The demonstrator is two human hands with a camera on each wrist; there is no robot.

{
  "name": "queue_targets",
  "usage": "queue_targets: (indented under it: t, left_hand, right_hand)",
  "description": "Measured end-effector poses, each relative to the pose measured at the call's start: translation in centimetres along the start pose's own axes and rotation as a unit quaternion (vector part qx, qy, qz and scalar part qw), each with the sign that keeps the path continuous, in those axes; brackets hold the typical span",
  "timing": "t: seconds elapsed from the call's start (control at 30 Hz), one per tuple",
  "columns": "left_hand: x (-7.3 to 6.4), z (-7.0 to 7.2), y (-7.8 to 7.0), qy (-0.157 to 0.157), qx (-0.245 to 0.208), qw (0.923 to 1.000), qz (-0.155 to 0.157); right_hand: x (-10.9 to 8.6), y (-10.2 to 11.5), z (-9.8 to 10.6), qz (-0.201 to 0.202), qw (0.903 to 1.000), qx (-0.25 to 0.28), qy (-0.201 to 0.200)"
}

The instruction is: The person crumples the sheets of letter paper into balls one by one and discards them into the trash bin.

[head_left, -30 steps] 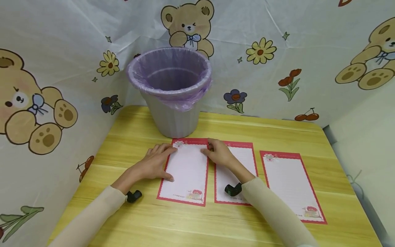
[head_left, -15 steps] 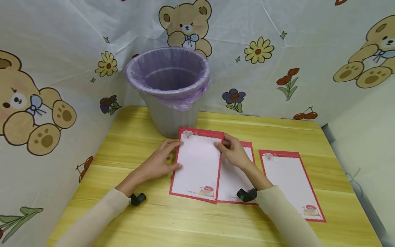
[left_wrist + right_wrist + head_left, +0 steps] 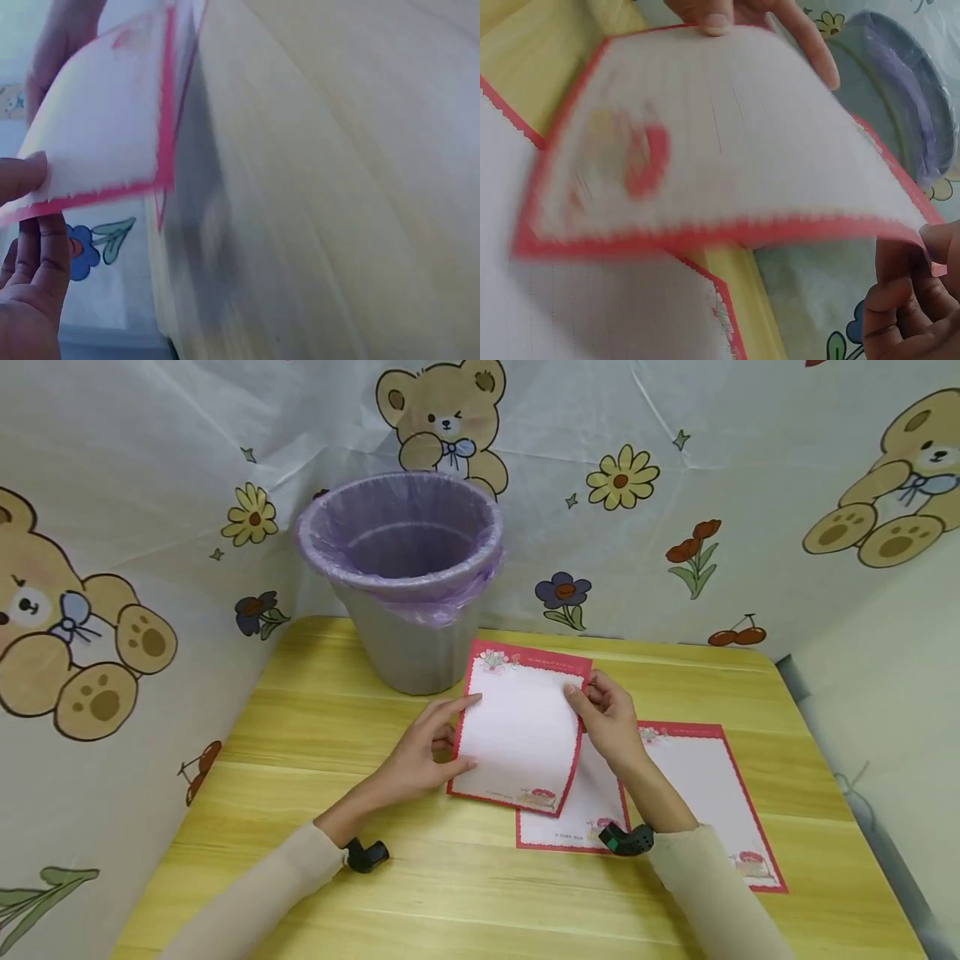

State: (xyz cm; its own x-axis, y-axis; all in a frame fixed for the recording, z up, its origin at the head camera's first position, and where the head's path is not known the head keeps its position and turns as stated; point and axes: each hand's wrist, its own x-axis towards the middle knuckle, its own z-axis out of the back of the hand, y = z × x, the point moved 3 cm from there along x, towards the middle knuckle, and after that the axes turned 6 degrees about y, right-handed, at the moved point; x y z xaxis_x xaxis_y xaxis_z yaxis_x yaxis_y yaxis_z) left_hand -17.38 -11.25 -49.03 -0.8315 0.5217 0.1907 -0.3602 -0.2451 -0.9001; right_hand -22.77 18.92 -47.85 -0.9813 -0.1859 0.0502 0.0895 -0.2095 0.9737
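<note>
Both hands hold up a sheet of red-bordered letter paper [image 3: 521, 727] above the table, its surface slightly bowed. My left hand [image 3: 420, 752] pinches the left edge; in the left wrist view the thumb lies on the printed face of the paper [image 3: 105, 112] and fingers are beneath. My right hand [image 3: 611, 718] pinches the upper right edge between thumb and curled fingers. Below the raised sheet, partly covered by it, a second matching sheet [image 3: 592, 789] lies flat. Farther right lies a third sheet [image 3: 705, 777], partly hidden behind the right forearm.
A grey bin [image 3: 405, 647] lined with a purple bag stands at the back left of the wooden table [image 3: 487, 902]. Behind it hangs a white cloth [image 3: 600, 402] printed with bears and flowers. Each wrist wears a small black camera [image 3: 367, 856].
The left sheet has come up off the table and moved right and upward in both hands, now overlapping the middle sheet. Its lower corner tilts and the paper bows.
</note>
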Motion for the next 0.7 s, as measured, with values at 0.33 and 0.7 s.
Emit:
queue_targets:
  t: [0.33,0.7]
  left_hand:
    - [0.9,-0.8,-1.5,-0.069,0.022,0.9957,-0.059]
    - [1.1,-1.0,-2.2,-0.141,0.082,0.9787,-0.125]
  right_hand:
    - [-2.8,1.4,0.3,0.113,0.9933,-0.023,0.009]
    - [-4.7,1.6,1.1,0.162,0.9720,-0.168,-0.029]
